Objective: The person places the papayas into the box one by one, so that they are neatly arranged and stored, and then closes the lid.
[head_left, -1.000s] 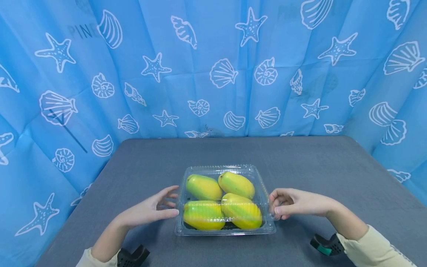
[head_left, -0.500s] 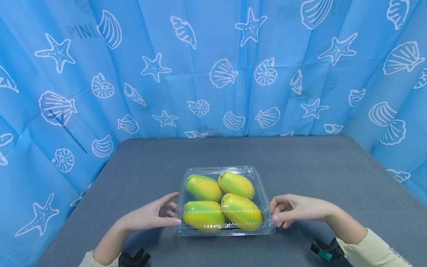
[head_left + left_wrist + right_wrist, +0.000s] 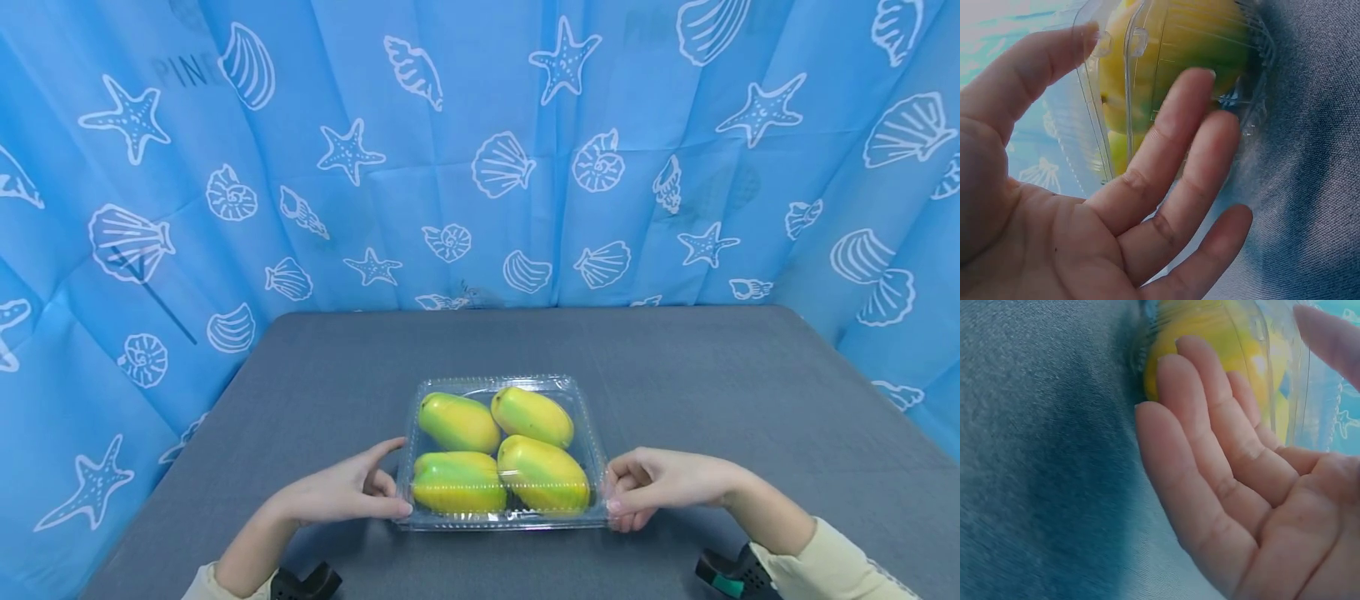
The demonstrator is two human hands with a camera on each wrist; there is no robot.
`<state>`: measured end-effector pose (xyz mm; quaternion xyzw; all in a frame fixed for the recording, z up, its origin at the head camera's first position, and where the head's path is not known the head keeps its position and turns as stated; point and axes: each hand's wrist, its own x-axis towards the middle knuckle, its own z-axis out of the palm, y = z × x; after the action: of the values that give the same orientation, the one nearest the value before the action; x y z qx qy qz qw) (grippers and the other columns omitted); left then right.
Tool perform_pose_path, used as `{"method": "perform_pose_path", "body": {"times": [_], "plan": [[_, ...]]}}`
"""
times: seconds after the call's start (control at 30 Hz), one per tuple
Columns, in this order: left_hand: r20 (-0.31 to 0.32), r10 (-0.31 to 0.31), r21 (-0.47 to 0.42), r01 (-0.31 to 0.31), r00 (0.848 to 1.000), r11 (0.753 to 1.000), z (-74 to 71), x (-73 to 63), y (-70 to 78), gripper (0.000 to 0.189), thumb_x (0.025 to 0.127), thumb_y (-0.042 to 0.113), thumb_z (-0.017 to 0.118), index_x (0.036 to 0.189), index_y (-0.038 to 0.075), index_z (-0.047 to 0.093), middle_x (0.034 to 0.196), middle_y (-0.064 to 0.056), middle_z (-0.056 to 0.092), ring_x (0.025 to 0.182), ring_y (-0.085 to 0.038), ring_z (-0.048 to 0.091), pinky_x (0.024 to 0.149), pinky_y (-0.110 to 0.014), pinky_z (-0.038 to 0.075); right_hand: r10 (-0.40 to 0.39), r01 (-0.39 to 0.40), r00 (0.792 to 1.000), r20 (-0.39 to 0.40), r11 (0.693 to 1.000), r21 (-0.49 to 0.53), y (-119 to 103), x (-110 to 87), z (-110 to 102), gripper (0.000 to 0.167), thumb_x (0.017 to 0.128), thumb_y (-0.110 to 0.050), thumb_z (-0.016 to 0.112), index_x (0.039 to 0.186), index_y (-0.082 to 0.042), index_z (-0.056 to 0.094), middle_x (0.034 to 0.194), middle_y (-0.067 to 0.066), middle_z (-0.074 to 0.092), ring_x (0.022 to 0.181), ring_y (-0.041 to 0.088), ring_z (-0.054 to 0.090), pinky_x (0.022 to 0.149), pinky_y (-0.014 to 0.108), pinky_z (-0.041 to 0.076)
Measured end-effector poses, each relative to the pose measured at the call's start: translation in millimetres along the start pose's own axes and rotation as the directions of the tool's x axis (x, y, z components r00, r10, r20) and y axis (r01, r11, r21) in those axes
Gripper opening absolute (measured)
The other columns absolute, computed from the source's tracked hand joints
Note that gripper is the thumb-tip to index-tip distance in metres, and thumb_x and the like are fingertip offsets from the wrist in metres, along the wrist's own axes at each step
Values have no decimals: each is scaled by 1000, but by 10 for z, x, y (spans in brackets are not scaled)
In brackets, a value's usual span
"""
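Observation:
A clear plastic clamshell box [image 3: 480,523] sits on the table with several yellow-green mangoes [image 3: 459,482] inside. Its lid [image 3: 536,379] lies over the fruit, and the left wrist view shows two rims a little apart along the side. My left hand [image 3: 341,492] is at the box's front left corner, thumb tip at the rim and the other fingers loosely extended beside the wall. Opposite it, my right hand [image 3: 667,483] has its thumb at the front right corner. In the right wrist view the fingers [image 3: 1182,387] lie relaxed along the box's side.
A grey cloth-covered table [image 3: 525,342] extends behind and around the box. Beyond it hangs a blue curtain [image 3: 450,192] printed with white shells and starfish. Black wrist devices [image 3: 306,582] show below both forearms.
The lid's front edge has come down over the mangoes. Both hands have moved down and toward the front corners with it. The mangoes have stayed in place.

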<state>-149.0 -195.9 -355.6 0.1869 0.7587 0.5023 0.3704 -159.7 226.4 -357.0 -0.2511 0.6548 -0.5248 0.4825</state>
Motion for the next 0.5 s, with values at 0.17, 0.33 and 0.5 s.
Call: {"method": "perform_pose_path", "body": {"times": [0.17, 0.33, 0.5], "plan": [[7, -6, -1, 6, 1000, 1000, 1, 7, -5, 90, 91, 28, 60, 147, -2, -4, 90, 1, 69, 88, -13, 64, 83, -25, 49, -8, 8, 1000, -2, 1000, -15, 46, 36, 39, 31, 97, -17, 48, 101, 14, 55, 92, -1, 70, 84, 6, 67, 76, 24, 57], [15, -4, -12, 4, 1000, 1000, 3, 12, -2, 91, 91, 28, 60, 147, -2, -6, 89, 1, 70, 87, -12, 65, 84, -23, 49, -16, 15, 1000, 14, 1000, 12, 72, 59, 58, 27, 97, -16, 48, 95, 9, 58, 86, -5, 71, 81, 4, 68, 74, 22, 57], [22, -1, -27, 1, 1000, 1000, 10, 6, 16, 92, 91, 27, 61, 146, -3, -6, 87, 3, 69, 85, -11, 65, 86, -25, 50, -57, 54, 997, 52, 997, 58, 90, 80, 76, 41, 97, -13, 47, 90, 27, 44, 83, -8, 71, 80, 1, 68, 73, 20, 57]]}}
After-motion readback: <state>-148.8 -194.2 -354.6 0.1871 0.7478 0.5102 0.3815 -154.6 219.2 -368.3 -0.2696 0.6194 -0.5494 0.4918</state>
